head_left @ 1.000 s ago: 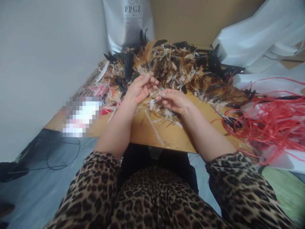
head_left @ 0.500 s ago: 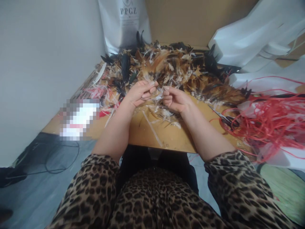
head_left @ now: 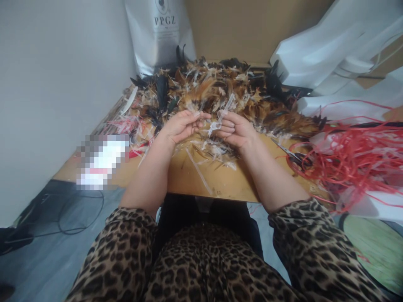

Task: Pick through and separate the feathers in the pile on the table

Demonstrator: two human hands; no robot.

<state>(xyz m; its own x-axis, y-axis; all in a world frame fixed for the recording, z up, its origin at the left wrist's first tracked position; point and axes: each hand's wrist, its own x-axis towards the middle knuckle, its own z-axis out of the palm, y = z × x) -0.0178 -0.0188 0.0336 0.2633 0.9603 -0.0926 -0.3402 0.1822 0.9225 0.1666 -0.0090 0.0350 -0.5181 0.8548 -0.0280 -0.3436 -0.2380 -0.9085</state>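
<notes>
My right hand (head_left: 236,130) pinches a thin, clear plastic strip (head_left: 229,102) between thumb and fingers. One end sticks up past the fingertips, and a looped part (head_left: 214,127) hangs toward the other hand. A small gap to the left, my left hand (head_left: 186,126) has its thumb pressed on the curled fingers; whatever it may hold is too small to make out. Behind both hands spreads a heap of brown and black feathers (head_left: 217,84). Below them lie loose pale feather bits (head_left: 217,151) and another clear strip (head_left: 199,171) on the wooden table (head_left: 179,178).
Scissors (head_left: 291,154) lie at the right beside a tangle of red plastic string (head_left: 355,161). To the left is a blurred-out bright object (head_left: 102,161) near pink shreds (head_left: 126,124). A silvery bag (head_left: 163,46) stands behind. White plastic sheeting (head_left: 311,46) fills the back right.
The clear strip now shows more fully, rising above my right hand with a loop between the hands. My right hand has turned and its fingers have loosened slightly. The view has shifted a little.
</notes>
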